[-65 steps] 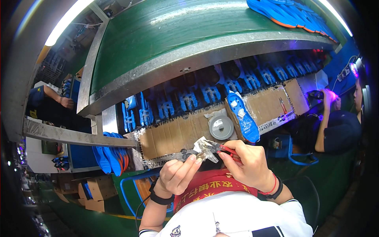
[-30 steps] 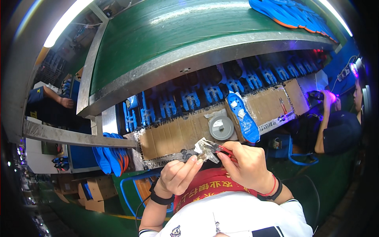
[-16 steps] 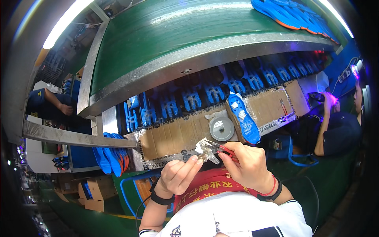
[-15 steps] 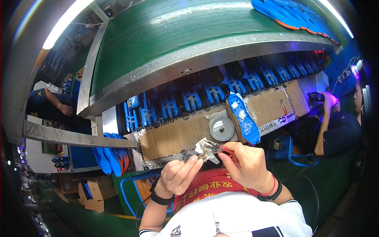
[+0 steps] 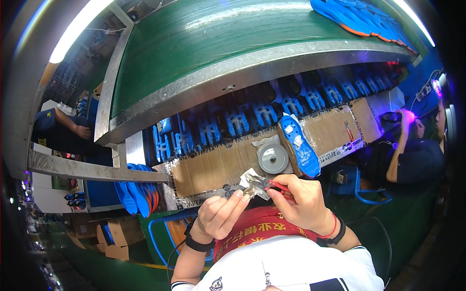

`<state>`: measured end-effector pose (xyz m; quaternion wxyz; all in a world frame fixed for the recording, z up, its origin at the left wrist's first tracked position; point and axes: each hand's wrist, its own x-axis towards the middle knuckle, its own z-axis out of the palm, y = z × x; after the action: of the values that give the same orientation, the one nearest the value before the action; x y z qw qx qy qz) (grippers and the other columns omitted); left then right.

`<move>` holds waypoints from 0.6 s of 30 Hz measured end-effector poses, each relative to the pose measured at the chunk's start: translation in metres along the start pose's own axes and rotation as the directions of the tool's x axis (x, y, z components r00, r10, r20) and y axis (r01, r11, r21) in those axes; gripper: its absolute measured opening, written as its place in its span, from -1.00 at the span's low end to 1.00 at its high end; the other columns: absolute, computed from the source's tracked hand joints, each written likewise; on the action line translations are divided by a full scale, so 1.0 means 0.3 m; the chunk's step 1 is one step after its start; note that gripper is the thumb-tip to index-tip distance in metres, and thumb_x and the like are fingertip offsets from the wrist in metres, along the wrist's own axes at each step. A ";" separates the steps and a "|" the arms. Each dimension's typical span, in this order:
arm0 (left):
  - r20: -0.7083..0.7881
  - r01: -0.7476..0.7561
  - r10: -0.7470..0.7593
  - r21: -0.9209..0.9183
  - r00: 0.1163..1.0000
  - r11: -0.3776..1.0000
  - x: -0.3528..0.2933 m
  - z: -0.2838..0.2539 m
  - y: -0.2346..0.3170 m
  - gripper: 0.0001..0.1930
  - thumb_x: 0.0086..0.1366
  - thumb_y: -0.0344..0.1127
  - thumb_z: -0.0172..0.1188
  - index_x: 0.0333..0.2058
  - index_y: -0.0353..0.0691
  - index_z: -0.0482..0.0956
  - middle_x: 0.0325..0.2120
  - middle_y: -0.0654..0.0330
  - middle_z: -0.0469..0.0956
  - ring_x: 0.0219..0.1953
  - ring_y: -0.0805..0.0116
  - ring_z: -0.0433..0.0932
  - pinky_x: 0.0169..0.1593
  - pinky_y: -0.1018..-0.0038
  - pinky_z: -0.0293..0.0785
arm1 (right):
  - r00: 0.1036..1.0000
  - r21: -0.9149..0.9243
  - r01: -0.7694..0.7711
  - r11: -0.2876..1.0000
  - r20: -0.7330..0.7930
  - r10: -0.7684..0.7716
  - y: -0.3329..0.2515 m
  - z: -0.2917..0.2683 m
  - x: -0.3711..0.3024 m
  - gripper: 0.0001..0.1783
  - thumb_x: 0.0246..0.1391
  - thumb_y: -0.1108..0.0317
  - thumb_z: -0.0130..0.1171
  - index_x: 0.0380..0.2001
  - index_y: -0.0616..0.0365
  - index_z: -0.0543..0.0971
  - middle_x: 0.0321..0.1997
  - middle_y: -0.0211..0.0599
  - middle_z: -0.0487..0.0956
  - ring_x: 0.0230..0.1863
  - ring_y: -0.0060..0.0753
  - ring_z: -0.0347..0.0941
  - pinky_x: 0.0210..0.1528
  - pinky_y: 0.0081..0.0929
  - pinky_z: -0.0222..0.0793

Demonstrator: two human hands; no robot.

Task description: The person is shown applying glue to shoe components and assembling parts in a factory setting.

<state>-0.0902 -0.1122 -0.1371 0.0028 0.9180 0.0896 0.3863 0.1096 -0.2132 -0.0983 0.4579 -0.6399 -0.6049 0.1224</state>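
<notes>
My left hand (image 5: pixel 221 216) pinches crumpled clear plastic film (image 5: pixel 259 189) between thumb and fingertips, in front of my chest. A small white piece (image 5: pixel 248 175) stands out at the film's far end. My right hand (image 5: pixel 306 199) is closed around a small red-handled tool (image 5: pixel 281 186). Its tip meets the film, and whether it is scissors or tweezers I cannot make out. Just beyond my hands lies a round grey disc (image 5: pixel 273 158). To its right rests a long blue shoe part (image 5: pixel 302 148) with white scraps on it.
Cardboard (image 5: pixel 208 167) covers the bench, with another red-handled tool (image 5: pixel 348 130) on its right part. Blue shoe-shaped pieces line the shelf under a metal-edged green conveyor (image 5: pixel 204 58). Blue soles (image 5: pixel 141 189) hang at the left end. A co-worker (image 5: pixel 417 155) sits at right, another person (image 5: pixel 63 131) at left.
The film between my hands has shifted and bunched a little toward the tool. My hands hardly moved. At right, the co-worker's hands have shifted and a second hand shows.
</notes>
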 end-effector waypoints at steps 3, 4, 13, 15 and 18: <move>0.003 -0.003 0.003 -0.002 1.000 1.000 -0.004 0.000 -0.003 -0.70 0.03 -0.51 0.37 -0.19 -0.27 0.65 -0.13 0.18 0.56 -0.29 0.39 0.44 -0.31 0.47 0.42 | 1.000 -0.011 0.003 1.000 0.013 -0.002 -0.001 -0.001 0.002 -0.80 -0.03 0.48 0.31 -0.32 0.28 0.54 -0.59 -0.24 0.60 -0.65 -0.37 0.54 -0.63 -0.55 0.34; 0.004 -0.002 0.002 -0.003 1.000 1.000 -0.006 0.000 -0.004 -0.70 0.04 -0.51 0.37 -0.19 -0.27 0.65 -0.13 0.18 0.57 -0.29 0.39 0.44 -0.31 0.47 0.42 | 1.000 0.006 -0.001 1.000 0.015 0.001 0.001 -0.002 0.000 -0.80 -0.03 0.48 0.31 -0.32 0.28 0.54 -0.59 -0.24 0.59 -0.65 -0.38 0.54 -0.62 -0.55 0.34; -0.013 -0.032 0.032 0.020 0.999 0.999 -0.005 0.001 -0.013 -0.74 0.09 -0.47 0.32 -0.19 -0.27 0.67 -0.13 0.18 0.58 -0.26 0.41 0.42 -0.25 0.53 0.43 | 1.000 0.031 -0.013 0.999 0.013 0.012 0.001 0.002 -0.004 -0.81 -0.04 0.49 0.32 -0.33 0.28 0.55 -0.59 -0.23 0.59 -0.63 -0.38 0.55 -0.61 -0.56 0.36; -0.014 -0.030 0.031 0.021 0.999 0.999 -0.008 0.000 -0.013 -0.74 0.09 -0.47 0.32 -0.19 -0.27 0.67 -0.13 0.18 0.58 -0.26 0.41 0.42 -0.25 0.53 0.43 | 1.000 0.042 -0.019 0.999 -0.015 0.020 0.000 0.002 -0.004 -0.81 -0.04 0.49 0.32 -0.34 0.28 0.55 -0.59 -0.23 0.59 -0.63 -0.38 0.55 -0.61 -0.57 0.36; -0.015 -0.030 0.030 0.021 0.999 0.999 -0.013 -0.002 -0.015 -0.74 0.09 -0.47 0.32 -0.19 -0.27 0.67 -0.13 0.17 0.58 -0.26 0.41 0.42 -0.25 0.52 0.43 | 0.998 0.052 0.012 0.999 0.064 -0.016 -0.007 -0.006 -0.001 -0.82 -0.04 0.49 0.32 -0.34 0.27 0.55 -0.59 -0.24 0.59 -0.63 -0.37 0.55 -0.60 -0.56 0.37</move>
<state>-0.0941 -0.1083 -0.1400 -0.0132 0.9163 0.0798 0.3922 0.1094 -0.2145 -0.0957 0.4554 -0.6192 -0.6205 0.1553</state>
